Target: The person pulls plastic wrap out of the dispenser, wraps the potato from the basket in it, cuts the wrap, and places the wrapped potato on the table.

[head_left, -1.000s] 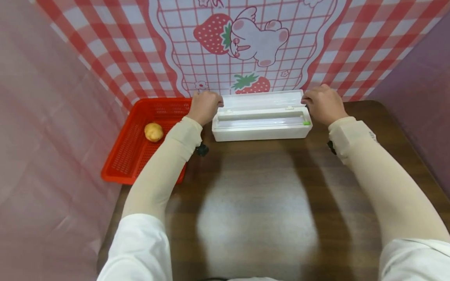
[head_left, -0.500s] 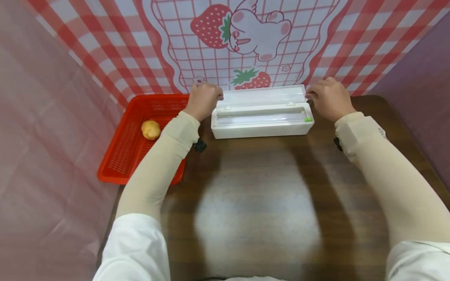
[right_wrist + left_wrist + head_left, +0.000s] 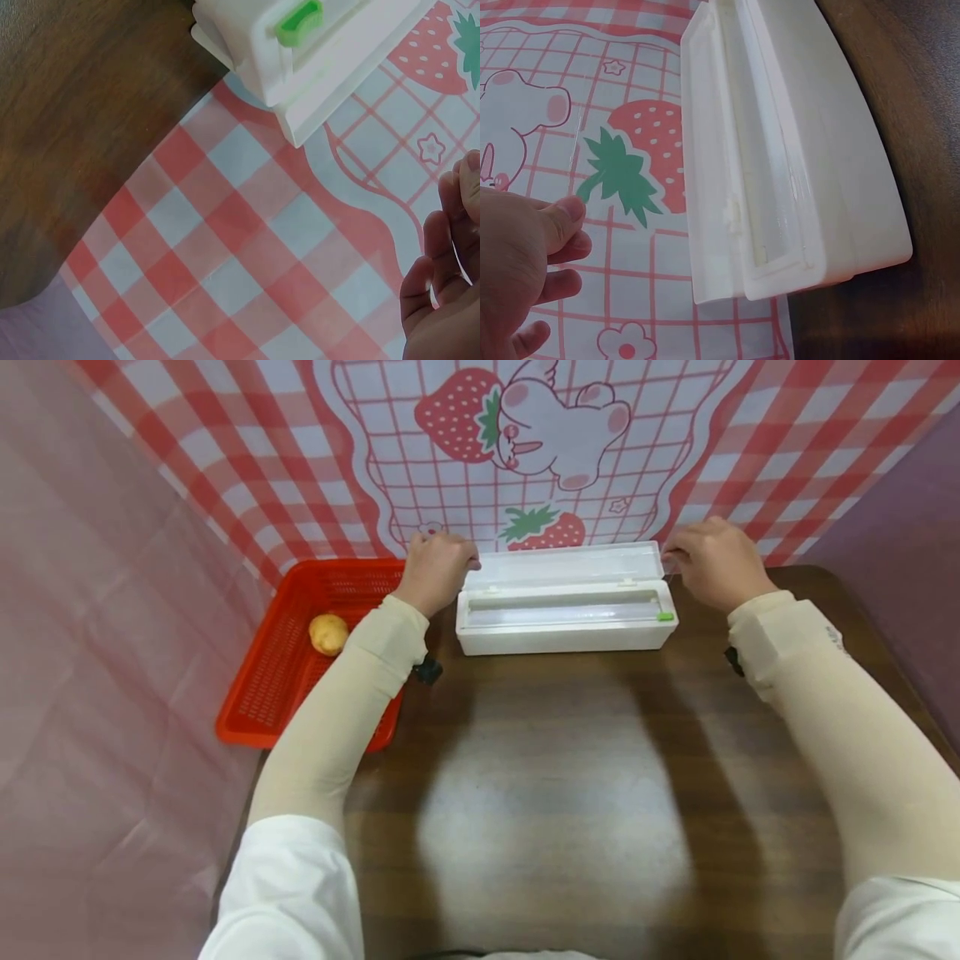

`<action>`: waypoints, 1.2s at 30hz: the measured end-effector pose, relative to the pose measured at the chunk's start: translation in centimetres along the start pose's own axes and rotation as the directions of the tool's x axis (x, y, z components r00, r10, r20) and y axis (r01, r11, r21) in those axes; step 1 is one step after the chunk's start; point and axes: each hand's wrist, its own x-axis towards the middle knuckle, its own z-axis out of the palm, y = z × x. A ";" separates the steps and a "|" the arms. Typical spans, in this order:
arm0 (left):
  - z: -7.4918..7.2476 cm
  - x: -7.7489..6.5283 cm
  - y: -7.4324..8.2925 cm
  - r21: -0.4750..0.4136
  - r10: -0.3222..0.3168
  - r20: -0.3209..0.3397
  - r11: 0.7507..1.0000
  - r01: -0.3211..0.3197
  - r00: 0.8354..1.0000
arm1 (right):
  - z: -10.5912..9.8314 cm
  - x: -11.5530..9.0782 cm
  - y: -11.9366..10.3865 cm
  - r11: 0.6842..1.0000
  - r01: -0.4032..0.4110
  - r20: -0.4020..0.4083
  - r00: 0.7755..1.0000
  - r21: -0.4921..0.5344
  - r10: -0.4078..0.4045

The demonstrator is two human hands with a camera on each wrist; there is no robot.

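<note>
A white cling film dispenser box (image 3: 566,640) stands at the back of the table, its clear lid (image 3: 570,565) raised. Inside lies a pale roll (image 3: 562,613); a green slide cutter (image 3: 665,617) sits at the right end of the front rim. My left hand (image 3: 437,573) is beyond the box's left end, with thumb and forefinger pinched together. From its thumb tip a faint edge of clear cling film (image 3: 576,142) runs upward in the left wrist view. Past the box's right end, my right hand (image 3: 716,564) pinches the film's other side, which barely shows. Both hands are raised around lid height.
A red plastic basket (image 3: 258,693) with one potato (image 3: 328,634) stands left of the box, partly behind my left forearm. Behind the table (image 3: 555,793) hangs a checked cloth (image 3: 277,460) with strawberry prints. Pink sheeting (image 3: 112,693) is on the left.
My right hand has moved slightly outward and away from the box's right end. My left hand has risen a little. The head view has shifted slightly; box, basket and potato stay put.
</note>
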 end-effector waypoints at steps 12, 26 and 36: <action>-0.7 0.1 0.1 0.018 0.016 -0.037 1.000 -0.015 0.999 | -1.3 0.4 -0.3 0.999 -0.037 0.034 0.999 -0.022 0.037; -1.8 -0.1 -0.1 0.001 0.027 -0.044 1.000 -0.027 0.999 | -2.0 0.9 -0.4 0.999 -0.015 0.019 1.000 -0.037 0.015; -3.4 0.3 0.4 0.034 0.039 0.027 0.999 -0.040 0.999 | -2.8 1.2 -0.4 0.998 0.012 0.007 1.000 -0.066 -0.011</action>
